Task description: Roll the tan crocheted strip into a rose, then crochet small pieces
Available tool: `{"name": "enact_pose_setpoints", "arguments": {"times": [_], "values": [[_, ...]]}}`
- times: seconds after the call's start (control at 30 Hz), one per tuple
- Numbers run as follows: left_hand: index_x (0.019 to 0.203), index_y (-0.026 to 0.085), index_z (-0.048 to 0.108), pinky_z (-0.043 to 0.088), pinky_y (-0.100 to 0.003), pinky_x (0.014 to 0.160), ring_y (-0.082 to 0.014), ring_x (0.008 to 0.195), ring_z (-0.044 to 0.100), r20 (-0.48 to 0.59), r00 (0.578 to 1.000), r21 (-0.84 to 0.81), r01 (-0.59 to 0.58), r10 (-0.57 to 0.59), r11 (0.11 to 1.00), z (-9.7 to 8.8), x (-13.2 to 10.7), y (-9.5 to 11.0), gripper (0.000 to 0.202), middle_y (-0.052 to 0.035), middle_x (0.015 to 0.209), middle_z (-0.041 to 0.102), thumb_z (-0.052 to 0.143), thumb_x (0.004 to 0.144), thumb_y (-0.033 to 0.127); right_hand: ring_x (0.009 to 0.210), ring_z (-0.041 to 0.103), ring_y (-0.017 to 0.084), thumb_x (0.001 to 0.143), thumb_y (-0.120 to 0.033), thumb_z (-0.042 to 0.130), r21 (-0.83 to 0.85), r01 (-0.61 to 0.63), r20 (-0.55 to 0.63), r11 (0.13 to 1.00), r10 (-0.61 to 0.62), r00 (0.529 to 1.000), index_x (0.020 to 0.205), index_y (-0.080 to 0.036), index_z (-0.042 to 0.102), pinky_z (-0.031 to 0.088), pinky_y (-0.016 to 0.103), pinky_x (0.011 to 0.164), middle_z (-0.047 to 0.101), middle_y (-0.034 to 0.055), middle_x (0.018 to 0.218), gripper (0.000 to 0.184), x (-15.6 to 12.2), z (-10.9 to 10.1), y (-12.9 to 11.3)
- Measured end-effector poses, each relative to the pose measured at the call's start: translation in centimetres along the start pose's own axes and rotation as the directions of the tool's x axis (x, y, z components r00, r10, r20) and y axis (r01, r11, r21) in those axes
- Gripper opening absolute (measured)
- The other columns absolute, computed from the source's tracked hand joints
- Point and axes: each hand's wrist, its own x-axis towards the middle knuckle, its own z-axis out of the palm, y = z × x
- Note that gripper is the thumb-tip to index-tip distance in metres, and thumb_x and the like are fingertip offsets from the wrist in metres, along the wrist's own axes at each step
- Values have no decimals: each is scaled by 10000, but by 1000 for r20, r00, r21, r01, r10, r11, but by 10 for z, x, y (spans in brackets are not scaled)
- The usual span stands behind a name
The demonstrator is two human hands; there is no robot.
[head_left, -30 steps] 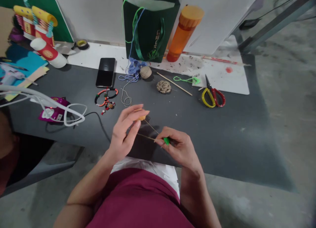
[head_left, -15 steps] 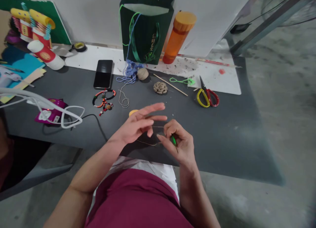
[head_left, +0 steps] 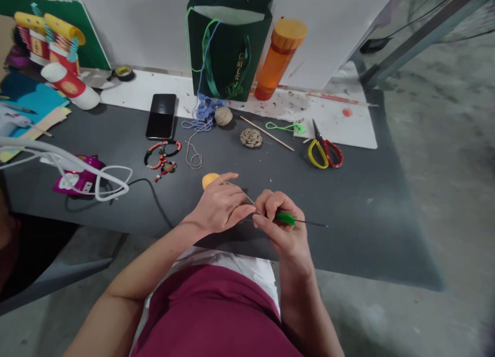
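The thin thread (head_left: 247, 196) runs slantwise over the table (head_left: 348, 202), from beside the yellow ball (head_left: 209, 180) past the left hand (head_left: 222, 207) to the fingertips of the right hand (head_left: 281, 220); the right fingers are curled closed around the green-handled tool (head_left: 286, 219), its thin shaft pointing away to the right; the left index finger reaches out along the thread, the other fingers bent, and whether they pinch it I cannot tell. The thread could slip off that finger or tangle if its tension drops; a hard tug might roll the ball, which seems free on the table; the exposed shaft could catch something if the wrist swings. Beyond the left hand, the loose cord (head_left: 194, 158) and the beaded bracelet (head_left: 162, 160) lie near enough to snag; the coiled rosette (head_left: 251, 138), wooden stick (head_left: 266, 132) and scissors (head_left: 325, 148) sit farther off; the black cable (head_left: 154, 192) runs toward the left forearm, the likeliest hindrance there.
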Motion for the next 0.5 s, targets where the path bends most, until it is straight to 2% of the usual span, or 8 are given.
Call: {"name": "enact_pose_setpoints", "arguments": {"times": [0.07,0.1,0.17,0.2,0.27,0.37,0.5], "values": [[933,142,728,461,-484,964,-222,785,626,19,997,68,73,-74,995,1,-1,1,648,-108,850,726,229,1037,542,602,510,105,844,-238,755,21,-27,-16,999,28,999,714,-231,529,408,248,565,543,-43,707,261,-1,0,1],[1108,131,718,462,-485,936,-243,866,628,17,993,36,120,-121,992,1,-2,2,652,-128,951,730,238,1029,566,603,523,106,853,-265,751,27,-36,-31,999,37,999,732,-234,545,420,252,570,557,-42,720,241,-2,0,1],[1444,163,538,477,-450,899,-245,954,616,37,975,-151,220,-217,964,0,-2,5,630,-130,1102,703,335,1012,575,610,542,108,871,-318,738,35,-45,-68,998,48,997,770,-239,568,434,260,583,579,-40,741,212,-3,0,2],[1539,204,424,490,-416,875,-231,968,615,62,962,-283,272,-265,920,-1,-2,6,637,-122,1156,684,396,1005,550,615,545,109,879,-337,730,37,-45,-84,998,48,995,781,-241,575,435,262,588,586,-39,739,207,-3,0,2],[1603,286,302,502,-344,816,-196,971,622,127,931,-525,355,-341,773,-2,-2,6,681,-102,1224,652,511,983,473,623,547,112,894,-349,714,34,-46,-99,998,49,994,789,-241,580,431,263,596,596,-38,718,202,-2,0,1],[1590,334,330,497,-296,797,-156,918,626,167,891,-706,407,-423,580,-1,-3,2,717,-62,1140,664,618,934,380,599,532,105,900,-343,710,32,-60,-118,998,63,991,772,-238,575,415,254,578,586,-46,670,213,-1,-1,3],[1559,329,402,483,-254,730,-109,758,592,162,836,-719,464,-525,518,0,-2,-2,747,-1,911,671,703,875,305,561,519,90,859,-352,754,-46,-129,-199,991,118,973,777,-234,585,420,238,553,576,-58,651,222,0,-1,10]]}}
